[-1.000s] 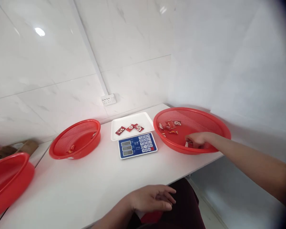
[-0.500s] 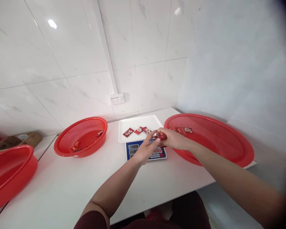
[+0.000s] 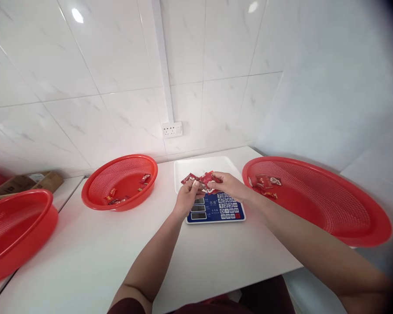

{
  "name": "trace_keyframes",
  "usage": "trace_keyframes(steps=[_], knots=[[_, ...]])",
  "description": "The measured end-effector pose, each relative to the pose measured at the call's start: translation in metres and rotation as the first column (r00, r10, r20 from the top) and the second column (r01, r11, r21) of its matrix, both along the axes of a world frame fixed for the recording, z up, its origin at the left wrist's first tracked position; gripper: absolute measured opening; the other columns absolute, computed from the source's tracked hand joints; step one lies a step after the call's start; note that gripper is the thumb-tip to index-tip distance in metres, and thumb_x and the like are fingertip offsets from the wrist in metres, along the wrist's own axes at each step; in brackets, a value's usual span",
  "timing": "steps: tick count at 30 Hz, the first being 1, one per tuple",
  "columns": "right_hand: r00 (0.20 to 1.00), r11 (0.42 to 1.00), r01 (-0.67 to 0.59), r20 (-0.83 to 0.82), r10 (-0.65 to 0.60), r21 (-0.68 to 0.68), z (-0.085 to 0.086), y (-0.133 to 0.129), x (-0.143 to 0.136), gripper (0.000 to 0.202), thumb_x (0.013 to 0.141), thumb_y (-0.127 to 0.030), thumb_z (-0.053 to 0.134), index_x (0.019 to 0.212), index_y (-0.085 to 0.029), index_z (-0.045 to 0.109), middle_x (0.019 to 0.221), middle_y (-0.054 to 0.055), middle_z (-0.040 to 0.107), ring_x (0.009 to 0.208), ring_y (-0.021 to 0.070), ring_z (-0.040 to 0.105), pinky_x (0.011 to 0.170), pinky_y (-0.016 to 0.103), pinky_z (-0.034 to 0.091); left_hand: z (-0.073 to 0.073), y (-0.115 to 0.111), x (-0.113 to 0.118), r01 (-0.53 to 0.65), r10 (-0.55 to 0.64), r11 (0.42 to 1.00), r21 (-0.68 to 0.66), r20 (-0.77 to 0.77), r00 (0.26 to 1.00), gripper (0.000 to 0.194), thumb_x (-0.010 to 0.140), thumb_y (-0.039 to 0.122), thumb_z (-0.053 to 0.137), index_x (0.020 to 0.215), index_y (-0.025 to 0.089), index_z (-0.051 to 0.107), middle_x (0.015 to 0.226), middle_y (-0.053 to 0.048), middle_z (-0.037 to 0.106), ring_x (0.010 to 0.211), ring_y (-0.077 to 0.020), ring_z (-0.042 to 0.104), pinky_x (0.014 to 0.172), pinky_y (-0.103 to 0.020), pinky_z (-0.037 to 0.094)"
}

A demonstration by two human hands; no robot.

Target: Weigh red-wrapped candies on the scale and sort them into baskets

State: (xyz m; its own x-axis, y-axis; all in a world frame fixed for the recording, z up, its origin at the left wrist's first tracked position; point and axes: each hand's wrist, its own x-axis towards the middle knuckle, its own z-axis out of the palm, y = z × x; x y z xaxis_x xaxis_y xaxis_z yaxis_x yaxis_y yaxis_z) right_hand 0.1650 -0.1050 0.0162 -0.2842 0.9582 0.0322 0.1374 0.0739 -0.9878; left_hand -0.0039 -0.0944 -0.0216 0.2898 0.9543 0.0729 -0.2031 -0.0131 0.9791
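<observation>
Both hands are raised over the front edge of the scale's white tray (image 3: 231, 164). My left hand (image 3: 187, 197) is closed on small red packets (image 3: 190, 178), thumb on top. Beside it, my right hand (image 3: 228, 185) grips more red packets (image 3: 208, 178), and the two bunches touch. Below the hands is the blue keypad panel (image 3: 212, 213) of the scale, its displays partly covered by my left hand. How many packets each hand has cannot be made out.
A red basket (image 3: 314, 205) at the right holds several packets near its left side. Another red basket (image 3: 119, 181) with a few packets stands left of the scale. A third basket (image 3: 22, 235) and cardboard boxes (image 3: 47, 181) are at the far left.
The packets that lay on the white tray are now off it, and both hands hold packets. The hands have moved apart slightly. The view has shifted, so the scene sits differently in the frame.
</observation>
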Motion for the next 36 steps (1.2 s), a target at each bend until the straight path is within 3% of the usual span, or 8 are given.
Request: trace_keyframes(steps=[4, 11, 16, 24, 30, 32, 34, 36], knots=[[0.994, 0.993, 0.109, -0.015, -0.11, -0.042, -0.001, 0.012, 0.002, 0.027, 0.074, -0.037, 0.068, 0.091, -0.018, 0.061, 0.09, 0.005, 0.068, 0.079, 0.0151, 0.063, 0.071, 0.028, 0.052, -0.003, 0.005, -0.015, -0.107, 0.107, 0.994, 0.003, -0.001, 0.994, 0.041, 0.073, 0.056, 0.063, 0.081, 0.015, 0.061, 0.075, -0.003, 0.064, 0.063, -0.0122, 0.061, 0.061, -0.026, 0.053], [0.93, 0.969, 0.246, 0.275, -0.245, 0.032, -0.001, 0.03, 0.008, 0.031, 0.084, -0.033, 0.054, 0.11, -0.019, 0.061, 0.093, 0.006, 0.068, 0.071, 0.0145, 0.061, 0.056, 0.023, 0.046, 0.006, 0.015, -0.045, -0.212, 0.227, 0.973, -0.09, 0.208, 0.952, 0.038, 0.074, 0.052, 0.064, 0.081, 0.014, 0.059, 0.071, -0.001, 0.062, 0.06, -0.0081, 0.058, 0.061, -0.022, 0.051], [0.835, 0.939, 0.329, 0.435, -0.337, 0.095, 0.002, 0.031, 0.007, 0.046, 0.088, -0.024, 0.045, 0.134, -0.019, 0.048, 0.114, 0.01, 0.064, 0.078, 0.0172, 0.063, 0.069, 0.029, 0.05, 0.016, 0.014, -0.052, -0.195, 0.21, 0.977, -0.088, 0.241, 0.947, 0.037, 0.072, 0.051, 0.066, 0.081, 0.015, 0.06, 0.072, 0.0, 0.062, 0.061, -0.0078, 0.057, 0.06, -0.021, 0.051], [0.871, 0.947, 0.299, 0.372, -0.321, 0.118, -0.005, 0.036, 0.0, 0.058, 0.086, -0.025, 0.048, 0.143, -0.025, 0.034, 0.131, 0.01, 0.055, 0.095, 0.0213, 0.064, 0.079, 0.035, 0.053, 0.013, 0.014, -0.061, -0.177, 0.199, 0.977, -0.116, 0.217, 0.956, 0.037, 0.07, 0.051, 0.068, 0.08, 0.016, 0.059, 0.071, 0.0, 0.061, 0.06, -0.0078, 0.057, 0.059, -0.021, 0.05], [0.828, 0.895, 0.276, 0.386, -0.407, 0.35, 0.002, 0.018, -0.01, 0.042, 0.084, -0.025, 0.052, 0.126, -0.027, 0.054, 0.128, 0.005, 0.058, 0.117, 0.0224, 0.054, 0.1, 0.04, 0.041, 0.012, 0.012, -0.057, -0.162, 0.176, 0.982, -0.096, 0.172, 0.969, 0.039, 0.071, 0.052, 0.067, 0.08, 0.015, 0.06, 0.071, -0.001, 0.061, 0.059, -0.0092, 0.057, 0.057, -0.021, 0.05], [0.906, 0.926, 0.22, 0.287, -0.311, 0.308, 0.017, -0.006, -0.021, 0.033, 0.087, -0.031, 0.05, 0.118, -0.027, 0.059, 0.121, 0.005, 0.061, 0.112, 0.021, 0.056, 0.096, 0.039, 0.044, 0.011, 0.012, -0.056, -0.156, 0.168, 0.984, -0.088, 0.158, 0.973, 0.039, 0.072, 0.052, 0.066, 0.082, 0.015, 0.061, 0.072, -0.002, 0.062, 0.06, -0.0094, 0.058, 0.057, -0.021, 0.05], [0.992, 0.975, -0.034, 0.127, 0.006, 0.218, 0.029, -0.041, -0.035, 0.029, 0.088, -0.036, 0.051, 0.112, -0.027, 0.062, 0.112, 0.006, 0.065, 0.102, 0.0184, 0.061, 0.087, 0.035, 0.05, 0.009, 0.012, -0.054, -0.15, 0.162, 0.985, -0.086, 0.15, 0.975, 0.039, 0.072, 0.052, 0.065, 0.082, 0.015, 0.061, 0.072, -0.002, 0.062, 0.06, -0.0092, 0.057, 0.057, -0.021, 0.05], [0.934, 0.929, -0.344, -0.057, 0.354, 0.133, 0.027, -0.088, -0.049, 0.034, 0.086, -0.042, 0.055, 0.116, -0.025, 0.06, 0.11, 0.008, 0.066, 0.095, 0.0172, 0.063, 0.078, 0.031, 0.051, 0.007, 0.012, -0.052, -0.145, 0.157, 0.985, -0.089, 0.142, 0.977, 0.039, 0.072, 0.052, 0.066, 0.082, 0.015, 0.061, 0.072, -0.002, 0.062, 0.059, -0.0089, 0.057, 0.056, -0.02, 0.05]])
